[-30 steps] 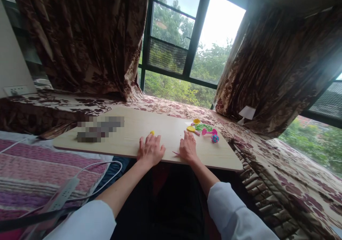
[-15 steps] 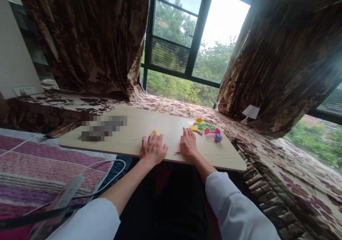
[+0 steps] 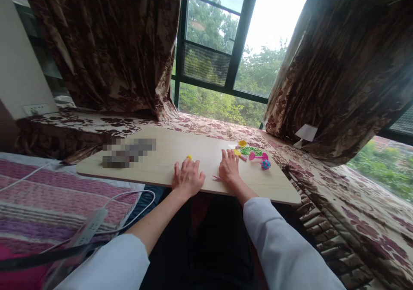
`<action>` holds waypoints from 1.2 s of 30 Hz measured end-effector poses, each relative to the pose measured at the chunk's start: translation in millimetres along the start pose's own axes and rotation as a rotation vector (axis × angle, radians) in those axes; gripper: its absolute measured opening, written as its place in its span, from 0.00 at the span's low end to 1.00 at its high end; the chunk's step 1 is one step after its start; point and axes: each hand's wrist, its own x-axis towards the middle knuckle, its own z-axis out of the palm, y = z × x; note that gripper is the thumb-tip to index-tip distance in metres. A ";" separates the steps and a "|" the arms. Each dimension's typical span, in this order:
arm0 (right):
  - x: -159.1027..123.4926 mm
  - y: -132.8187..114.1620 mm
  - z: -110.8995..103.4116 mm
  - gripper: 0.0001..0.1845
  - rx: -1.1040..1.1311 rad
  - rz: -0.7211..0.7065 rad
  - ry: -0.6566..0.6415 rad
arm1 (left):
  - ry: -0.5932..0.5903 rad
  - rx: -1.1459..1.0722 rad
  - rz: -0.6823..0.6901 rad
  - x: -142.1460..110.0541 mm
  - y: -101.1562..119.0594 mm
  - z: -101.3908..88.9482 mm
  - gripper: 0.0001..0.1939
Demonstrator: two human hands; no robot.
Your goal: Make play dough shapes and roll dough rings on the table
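Palm down on the pale wooden table point(image 3: 167, 141), my left hand point(image 3: 187, 177) has its fingers apart and holds nothing. Just beyond its fingertips sits a small yellow object point(image 3: 189, 157), partly hidden. My right hand point(image 3: 229, 166) also rests palm down near the front edge, fingers spread and nothing in it. Beside its wrist lies a thin pinkish pointed item point(image 3: 217, 177), too small to name. Past the right fingers are yellow-headed toys with pink handles point(image 3: 242, 143), a green beaded or linked string point(image 3: 251, 151), a pink dumbbell-shaped toy point(image 3: 258, 156) and a blue-and-pink knobbly ball point(image 3: 266, 164).
A pixelated dark object point(image 3: 129, 153) covers part of the table's left side. At left, a power strip point(image 3: 88, 227) with a white cable lies by a striped quilt point(image 3: 109, 204). A small white lamp point(image 3: 306, 133) stands on the window ledge at right.
The view has shifted slightly, so the table and toys appear a little further right. Both hands stay palm down on the table, with only slight finger movement.
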 end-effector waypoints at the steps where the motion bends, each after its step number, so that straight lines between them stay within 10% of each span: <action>1: -0.3 -1.0 -0.8 0.30 -0.006 -0.014 0.012 | -0.002 -0.001 -0.003 0.1 -0.2 -0.1 0.22; 8: -34.1 -4.7 -7.8 0.32 -0.056 -0.211 0.111 | 0.009 -0.018 -0.004 -0.2 -0.1 -1.6 0.22; 36: -20.5 8.0 19.2 0.32 0.123 -0.011 0.054 | 0.033 -0.027 0.010 -0.5 -2.2 2.9 0.22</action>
